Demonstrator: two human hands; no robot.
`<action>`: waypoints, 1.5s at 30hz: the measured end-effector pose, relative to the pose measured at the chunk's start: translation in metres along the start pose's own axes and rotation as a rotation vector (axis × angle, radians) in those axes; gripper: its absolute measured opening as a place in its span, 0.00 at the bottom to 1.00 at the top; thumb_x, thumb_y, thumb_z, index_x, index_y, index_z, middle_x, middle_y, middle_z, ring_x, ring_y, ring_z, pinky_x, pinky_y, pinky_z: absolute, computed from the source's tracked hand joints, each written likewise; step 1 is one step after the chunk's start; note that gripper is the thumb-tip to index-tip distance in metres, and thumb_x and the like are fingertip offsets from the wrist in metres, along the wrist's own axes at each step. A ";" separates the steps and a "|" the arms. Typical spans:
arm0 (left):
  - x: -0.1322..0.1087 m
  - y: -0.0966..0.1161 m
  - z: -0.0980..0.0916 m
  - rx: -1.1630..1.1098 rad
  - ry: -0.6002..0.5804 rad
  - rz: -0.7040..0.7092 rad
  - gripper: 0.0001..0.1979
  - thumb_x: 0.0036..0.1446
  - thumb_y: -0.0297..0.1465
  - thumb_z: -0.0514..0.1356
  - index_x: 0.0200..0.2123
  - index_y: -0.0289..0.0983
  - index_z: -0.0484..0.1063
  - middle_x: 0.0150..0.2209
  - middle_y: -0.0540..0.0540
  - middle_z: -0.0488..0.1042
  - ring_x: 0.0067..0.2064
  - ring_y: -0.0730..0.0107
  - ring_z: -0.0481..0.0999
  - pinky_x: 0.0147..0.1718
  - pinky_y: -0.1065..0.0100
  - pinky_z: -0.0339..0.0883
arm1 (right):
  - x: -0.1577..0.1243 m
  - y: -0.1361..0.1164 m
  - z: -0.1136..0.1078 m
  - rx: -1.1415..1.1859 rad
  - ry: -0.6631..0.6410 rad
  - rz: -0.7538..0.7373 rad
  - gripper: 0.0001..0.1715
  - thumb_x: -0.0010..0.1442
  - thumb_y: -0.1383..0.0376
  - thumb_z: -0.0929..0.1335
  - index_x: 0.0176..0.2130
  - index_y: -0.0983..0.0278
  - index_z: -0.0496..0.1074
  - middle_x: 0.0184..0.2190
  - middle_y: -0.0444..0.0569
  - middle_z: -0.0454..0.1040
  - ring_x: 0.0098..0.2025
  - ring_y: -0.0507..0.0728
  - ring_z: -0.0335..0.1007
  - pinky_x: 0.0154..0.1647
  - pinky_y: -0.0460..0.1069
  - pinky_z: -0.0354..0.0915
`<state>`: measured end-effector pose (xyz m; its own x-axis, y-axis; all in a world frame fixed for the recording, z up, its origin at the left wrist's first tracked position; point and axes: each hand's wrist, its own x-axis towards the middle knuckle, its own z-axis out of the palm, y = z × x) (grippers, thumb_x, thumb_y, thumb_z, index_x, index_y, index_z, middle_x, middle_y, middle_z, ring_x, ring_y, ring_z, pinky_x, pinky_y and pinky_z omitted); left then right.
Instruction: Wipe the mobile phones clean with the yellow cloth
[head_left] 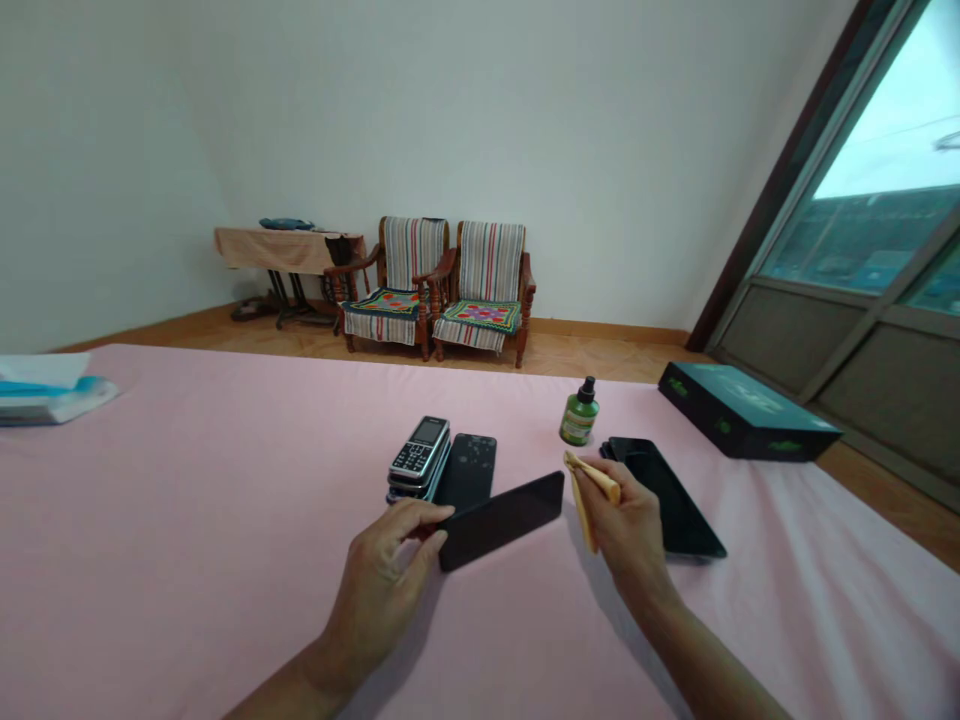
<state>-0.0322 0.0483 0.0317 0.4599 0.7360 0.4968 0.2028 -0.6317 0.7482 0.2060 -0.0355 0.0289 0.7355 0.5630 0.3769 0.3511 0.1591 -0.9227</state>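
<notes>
My left hand (394, 570) pinches one end of a dark smartphone (502, 520), held tilted above the pink cloth with its long side running to the right. In my right hand (626, 525) is a folded yellow cloth (589, 490), gripped between thumb and fingers just off the phone's far end. Behind the held phone lies another black smartphone (470, 465), its surface marked with light spots. Beside that one, a keypad phone (421, 450) tops a small stack of phones. A black tablet (671, 500) lies to the right, partly hidden by my right hand.
A green spray bottle (579, 413) with a black top stands behind my right hand. The black box (750, 410) sits at the table's right edge. At the far left lies a white and blue packet (56, 395). Two wooden chairs (484, 280) stand beyond the pink-covered table (225, 520).
</notes>
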 end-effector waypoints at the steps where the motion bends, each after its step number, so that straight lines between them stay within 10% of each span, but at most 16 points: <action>1: 0.003 -0.001 -0.002 0.004 -0.007 0.006 0.09 0.55 0.28 0.60 0.39 0.38 0.79 0.35 0.45 0.79 0.36 0.62 0.80 0.36 0.68 0.74 | 0.002 0.006 -0.002 0.017 0.001 0.040 0.14 0.51 0.58 0.73 0.34 0.66 0.79 0.30 0.50 0.77 0.32 0.58 0.71 0.33 0.50 0.65; 17: 0.009 -0.006 -0.010 0.061 -0.019 0.029 0.11 0.55 0.38 0.62 0.36 0.39 0.80 0.35 0.43 0.81 0.37 0.57 0.81 0.38 0.63 0.76 | 0.000 0.025 0.018 0.001 -0.074 0.064 0.17 0.54 0.57 0.69 0.36 0.67 0.80 0.35 0.56 0.79 0.38 0.61 0.74 0.38 0.52 0.67; 32: 0.003 -0.014 -0.010 0.067 0.002 0.015 0.10 0.56 0.34 0.61 0.40 0.39 0.80 0.37 0.44 0.80 0.39 0.58 0.80 0.39 0.64 0.75 | -0.007 0.024 -0.003 -0.370 -0.292 -0.095 0.15 0.44 0.80 0.65 0.16 0.65 0.72 0.21 0.44 0.64 0.24 0.52 0.59 0.26 0.47 0.50; 45: -0.002 -0.017 -0.010 0.088 0.013 0.081 0.09 0.56 0.31 0.62 0.40 0.42 0.79 0.38 0.45 0.79 0.41 0.58 0.79 0.42 0.65 0.74 | 0.004 0.018 0.012 -0.102 -0.186 -0.138 0.11 0.57 0.59 0.69 0.35 0.62 0.80 0.33 0.51 0.76 0.37 0.58 0.72 0.37 0.50 0.67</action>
<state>-0.0449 0.0602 0.0226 0.4669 0.6842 0.5602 0.2410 -0.7080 0.6638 0.2082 -0.0209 0.0132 0.5607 0.6827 0.4686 0.5046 0.1670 -0.8471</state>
